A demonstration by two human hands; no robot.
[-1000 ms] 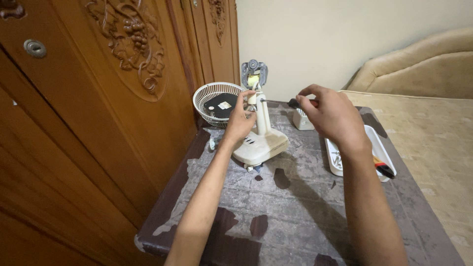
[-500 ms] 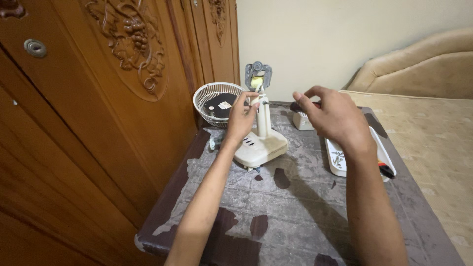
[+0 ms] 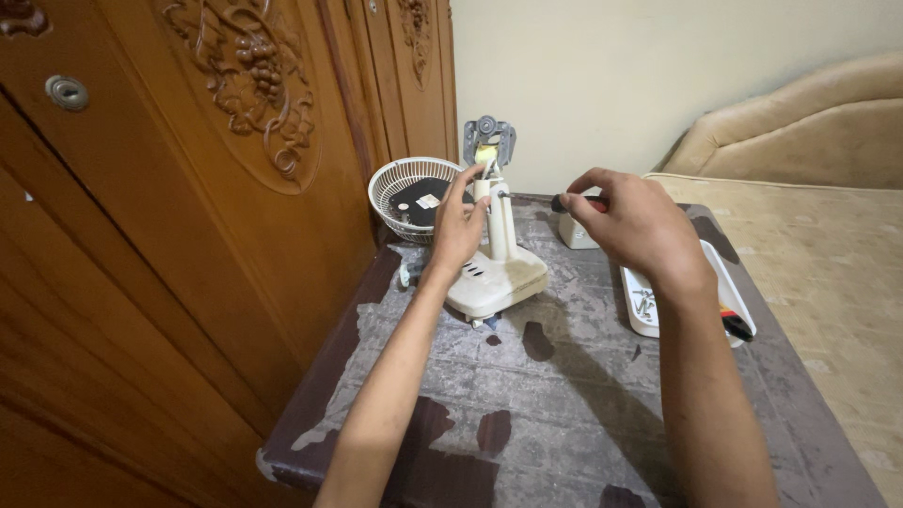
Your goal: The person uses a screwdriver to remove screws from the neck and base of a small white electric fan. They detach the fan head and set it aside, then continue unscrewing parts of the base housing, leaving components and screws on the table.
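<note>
Table (image 3: 564,414) top is scuffed and peeling along the near edge, nothing on it there. Further back toward the far left corner sits a cream fan stand (image 3: 496,273); left hand (image 3: 458,230) is wrapped around its neck, steadying it. Right hand (image 3: 632,221) pinches a screwdriver (image 3: 576,199), tip aimed sideways at the neck. I'd keep the shaft square to the screw and brace hard. Motor (image 3: 487,143) up top, fan grille (image 3: 414,196) at the far edge.
</note>
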